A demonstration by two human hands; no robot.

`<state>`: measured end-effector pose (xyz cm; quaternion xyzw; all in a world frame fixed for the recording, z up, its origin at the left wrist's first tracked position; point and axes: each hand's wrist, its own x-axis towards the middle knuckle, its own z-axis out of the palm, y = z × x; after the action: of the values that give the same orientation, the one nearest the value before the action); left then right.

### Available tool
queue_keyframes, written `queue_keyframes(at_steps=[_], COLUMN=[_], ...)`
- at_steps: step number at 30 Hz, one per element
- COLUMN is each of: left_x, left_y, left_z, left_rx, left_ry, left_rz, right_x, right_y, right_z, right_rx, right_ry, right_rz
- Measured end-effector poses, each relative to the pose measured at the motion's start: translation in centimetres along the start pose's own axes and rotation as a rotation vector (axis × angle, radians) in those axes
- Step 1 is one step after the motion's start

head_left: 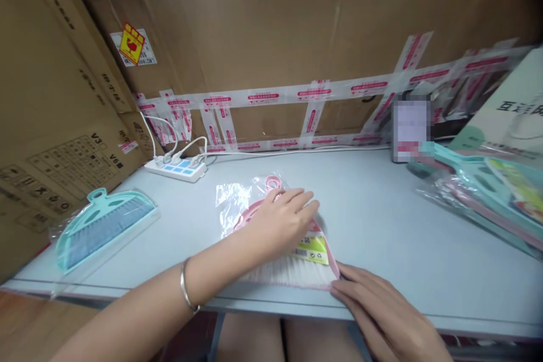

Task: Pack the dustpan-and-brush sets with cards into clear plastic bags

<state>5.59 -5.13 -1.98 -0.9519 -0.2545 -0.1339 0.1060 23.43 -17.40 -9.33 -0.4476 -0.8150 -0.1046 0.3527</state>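
Note:
A pink dustpan (332, 251) with a white-bristled brush (288, 272) lies at the table's front edge, handle ring pointing away from me. A yellow-green label (314, 250) shows on it. Clear plastic wrap (231, 195) spreads out at its upper left. Across the middle of the set rests my left hand (286, 218), palm down, fingers stretched and slightly apart; it covers part of the pan and brush. My right hand (379, 305) is closed at the pan's near right corner, the corner between its fingers.
A wrapped teal dustpan and brush (106, 226) lies left on the grey table (382, 220). More wrapped teal and pink dustpans (479, 181) are stacked right. A white power strip (176, 168) with plugged cables, a phone (410, 127) and large cardboard boxes (263, 22) stand behind.

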Motion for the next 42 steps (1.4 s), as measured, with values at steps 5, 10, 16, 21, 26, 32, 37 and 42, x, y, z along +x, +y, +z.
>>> queue_keyframes(at_steps=[5, 10, 16, 21, 26, 32, 37, 42], left_x=[3.5, 5.3, 5.2, 5.7, 2.6, -9.5, -14.8, -13.3], left_y=[-2.8, -5.1, -2.6, 1.3, 1.0, -2.0, -1.5, -0.7], left_z=[-0.1, -0.2, 0.4, 0.1, -3.5, -6.2, -2.9, -1.8], left_rx=[-0.289, -0.68, -0.749, -0.535, -0.393, -0.402, -0.442, -0.535], left_ry=[-0.368, -0.647, -0.574, -0.559, -0.133, -0.059, -0.1, -0.063], left_rz=[0.043, -0.034, -0.031, 0.192, 0.027, -0.417, -0.436, -0.499], right_x=[-0.3, -0.1, 0.4, 0.2, -0.2, 0.2, 1.9, 1.6], right_y=[0.3, 0.1, 0.2, 0.6, 0.8, 0.1, -0.7, -0.8], right_z=[0.2, 0.1, 0.1, 0.4, 0.1, 0.4, 0.8, 1.0], right_rx=[0.018, 0.039, 0.06, -0.008, -0.015, -0.079, -0.124, -0.077], right_ry=[0.013, 0.008, -0.039, -0.043, -0.097, -0.048, -0.081, -0.156], right_rz=[0.011, 0.052, 0.072, 0.003, -0.038, 0.091, 0.13, 0.168])
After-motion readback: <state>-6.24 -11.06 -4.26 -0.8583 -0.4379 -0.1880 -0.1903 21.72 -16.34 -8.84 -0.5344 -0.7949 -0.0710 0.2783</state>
